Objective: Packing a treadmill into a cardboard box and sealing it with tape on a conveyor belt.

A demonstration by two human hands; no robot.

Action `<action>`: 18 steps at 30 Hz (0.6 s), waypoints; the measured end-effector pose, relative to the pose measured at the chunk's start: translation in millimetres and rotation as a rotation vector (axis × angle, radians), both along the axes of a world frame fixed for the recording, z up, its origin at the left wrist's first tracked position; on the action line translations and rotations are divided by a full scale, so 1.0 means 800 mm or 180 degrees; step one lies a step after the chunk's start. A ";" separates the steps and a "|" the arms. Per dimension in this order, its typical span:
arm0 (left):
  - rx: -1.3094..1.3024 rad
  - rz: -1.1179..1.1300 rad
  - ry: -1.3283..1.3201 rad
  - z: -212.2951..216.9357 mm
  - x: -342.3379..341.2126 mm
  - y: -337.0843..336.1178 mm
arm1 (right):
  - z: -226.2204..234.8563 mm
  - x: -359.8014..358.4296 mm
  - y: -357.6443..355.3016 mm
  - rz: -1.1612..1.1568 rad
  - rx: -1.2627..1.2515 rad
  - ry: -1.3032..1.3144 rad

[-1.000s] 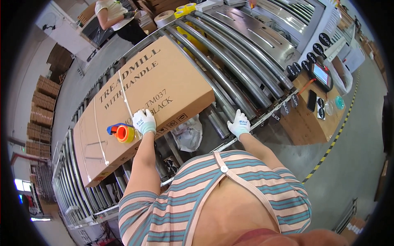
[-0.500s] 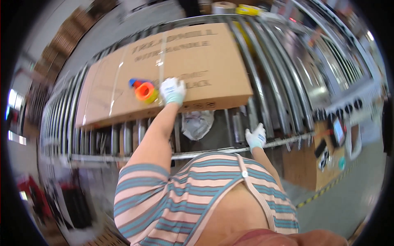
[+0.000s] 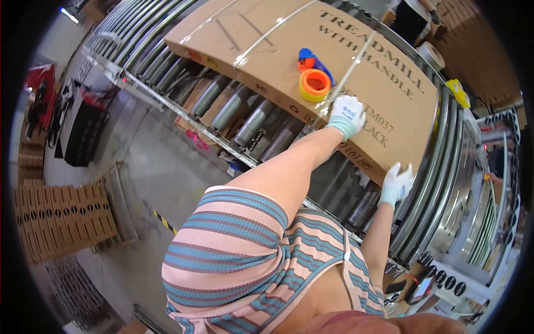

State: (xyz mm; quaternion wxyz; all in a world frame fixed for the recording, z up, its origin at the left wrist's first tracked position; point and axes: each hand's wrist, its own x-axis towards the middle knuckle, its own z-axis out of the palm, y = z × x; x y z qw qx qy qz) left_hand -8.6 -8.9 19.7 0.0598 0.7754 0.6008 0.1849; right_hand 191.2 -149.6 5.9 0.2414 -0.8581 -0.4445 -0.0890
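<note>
In the head view I have the long brown carton lying flat on the roller conveyor. My left hand rests on its top by the near edge, fingers loosely bent and clasping nothing. Just far-left of it, a tape dispenser lies on the carton. My right hand is at the near right corner, fingers spread apart; whether they press the cardboard I cannot tell.

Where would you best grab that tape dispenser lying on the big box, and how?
Probably by the blue end of the tape dispenser, from above: it juts out beyond the orange-and-yellow roll, while the box underneath blocks any approach from below.
</note>
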 end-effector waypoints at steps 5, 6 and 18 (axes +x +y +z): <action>-0.0060 -0.0274 -0.0063 0.007 -0.011 0.006 | -0.015 -0.065 0.097 -0.0074 -0.0628 -0.0616; -0.0067 -0.0237 -0.0050 0.002 -0.016 0.006 | -0.019 -0.072 0.098 -0.0035 -0.0632 -0.0607; 0.1255 0.0045 -0.1367 0.063 -0.243 0.075 | -0.019 -0.057 0.097 -0.0142 -0.0616 -0.0504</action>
